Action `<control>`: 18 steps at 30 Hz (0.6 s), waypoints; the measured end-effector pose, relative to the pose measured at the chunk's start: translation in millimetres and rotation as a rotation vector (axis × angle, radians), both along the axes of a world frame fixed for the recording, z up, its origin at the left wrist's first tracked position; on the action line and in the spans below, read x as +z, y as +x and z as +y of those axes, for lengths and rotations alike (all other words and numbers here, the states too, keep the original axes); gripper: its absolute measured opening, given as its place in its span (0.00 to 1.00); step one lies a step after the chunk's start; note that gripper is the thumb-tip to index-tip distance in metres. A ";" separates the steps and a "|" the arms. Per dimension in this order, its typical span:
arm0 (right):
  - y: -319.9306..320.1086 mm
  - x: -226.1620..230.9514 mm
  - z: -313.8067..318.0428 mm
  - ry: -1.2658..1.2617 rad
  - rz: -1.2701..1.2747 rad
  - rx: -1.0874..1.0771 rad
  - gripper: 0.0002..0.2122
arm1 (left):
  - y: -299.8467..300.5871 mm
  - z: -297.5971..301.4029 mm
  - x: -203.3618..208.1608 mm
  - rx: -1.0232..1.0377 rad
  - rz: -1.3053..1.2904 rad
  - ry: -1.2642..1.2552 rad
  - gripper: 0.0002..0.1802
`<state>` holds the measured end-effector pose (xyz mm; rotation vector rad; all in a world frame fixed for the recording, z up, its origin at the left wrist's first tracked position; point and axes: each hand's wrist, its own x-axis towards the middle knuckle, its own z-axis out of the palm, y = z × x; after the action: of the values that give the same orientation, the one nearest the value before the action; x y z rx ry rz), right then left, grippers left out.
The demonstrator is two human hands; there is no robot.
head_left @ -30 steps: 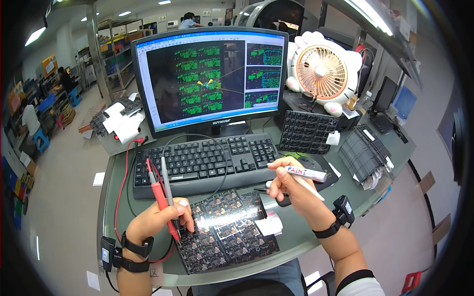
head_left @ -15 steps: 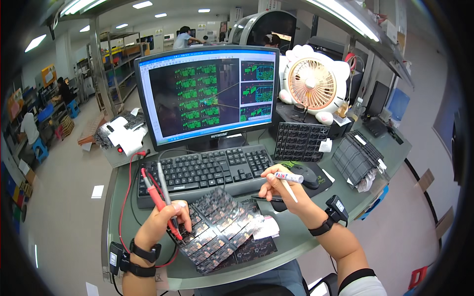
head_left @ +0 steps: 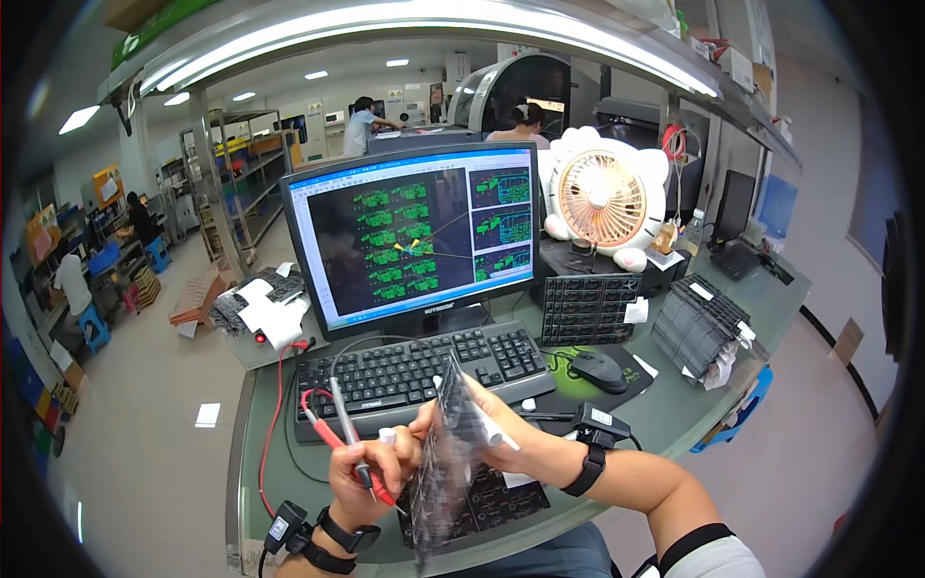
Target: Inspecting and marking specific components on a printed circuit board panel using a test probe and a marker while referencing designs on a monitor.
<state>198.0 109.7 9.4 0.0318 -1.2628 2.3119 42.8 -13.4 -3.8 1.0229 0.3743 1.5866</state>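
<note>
My left hand is closed around two test probes, a red probe and a grey-black probe, tips pointing down toward the board. A dark circuit board panel stands tilted almost on edge, blurred by motion, between my hands. My right hand grips its upper part; the panel hides some of the fingers. Beside the right hand is a white strip; whether it is the marker or a paper label I cannot tell. Beneath lies another dark board panel on the green table.
Behind the hands are a black keyboard and a monitor showing a green board layout. A mouse, an upright board panel, a stack of boards and a white fan stand to the right. A red cable runs at left.
The board panel has gone from lying nearly flat to tilted almost upright. My right hand has come in from the right, where it held a white marker, and grips the panel. The left hand keeps the probes.
</note>
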 end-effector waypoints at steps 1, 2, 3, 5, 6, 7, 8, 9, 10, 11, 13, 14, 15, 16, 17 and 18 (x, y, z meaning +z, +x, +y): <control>-0.7 -1.2 -0.9 0.026 0.069 -0.056 0.07 | -1.5 -2.3 1.1 0.077 -0.010 -0.169 0.32; 3.0 15.1 -1.2 0.018 0.082 -0.030 0.08 | -3.5 -6.3 1.7 0.154 -0.033 -0.342 0.30; 3.5 20.5 7.7 -0.017 0.141 -0.003 0.10 | -6.2 -5.2 -6.8 0.240 -0.125 -0.571 0.29; 18.8 39.3 22.8 0.122 -0.034 -0.148 0.09 | -16.7 -5.4 -4.4 0.194 -0.158 -0.214 0.28; 18.0 46.6 29.0 0.262 -0.099 -0.217 0.08 | -22.2 -1.8 0.3 0.134 -0.147 -0.128 0.30; 21.8 52.4 36.6 0.401 -0.175 -0.299 0.08 | -24.7 5.0 3.8 0.057 -0.144 -0.045 0.31; 28.4 50.6 50.5 0.436 -0.204 -0.212 0.08 | -25.7 10.7 4.8 0.047 0.006 -0.015 0.33; 33.7 51.5 58.1 0.566 -0.289 -0.189 0.07 | -21.6 12.2 8.6 0.061 -0.025 0.000 0.33; 39.9 48.7 66.1 0.626 -0.345 -0.141 0.07 | -18.0 15.5 8.1 0.053 -0.026 -0.003 0.33; 39.6 48.3 70.9 0.692 -0.385 -0.075 0.07 | -18.7 13.3 9.0 0.067 -0.019 0.000 0.33; 38.3 48.1 74.4 0.945 -0.398 -0.062 0.06 | -18.2 12.5 5.9 0.044 0.054 0.043 0.34; 36.8 46.7 74.7 1.040 -0.414 -0.066 0.06 | -15.9 11.1 5.9 0.035 0.100 0.059 0.34; 35.9 44.5 73.1 1.135 -0.429 -0.069 0.05 | -12.9 9.4 5.7 0.026 0.147 0.075 0.35; 36.0 41.2 72.5 1.127 -0.474 -0.049 0.05 | -7.9 10.6 4.9 0.085 0.234 0.069 0.35; 36.7 43.1 69.2 1.175 -0.514 -0.047 0.04 | -4.9 11.1 5.1 0.044 0.283 0.054 0.35; 36.4 40.5 68.3 1.195 -0.527 -0.033 0.04 | -2.5 11.6 5.3 0.002 0.331 0.039 0.35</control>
<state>234.4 177.9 49.9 -0.1977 -2.6800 1.2353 40.3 -1.7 1.5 1.3200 0.5710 1.4310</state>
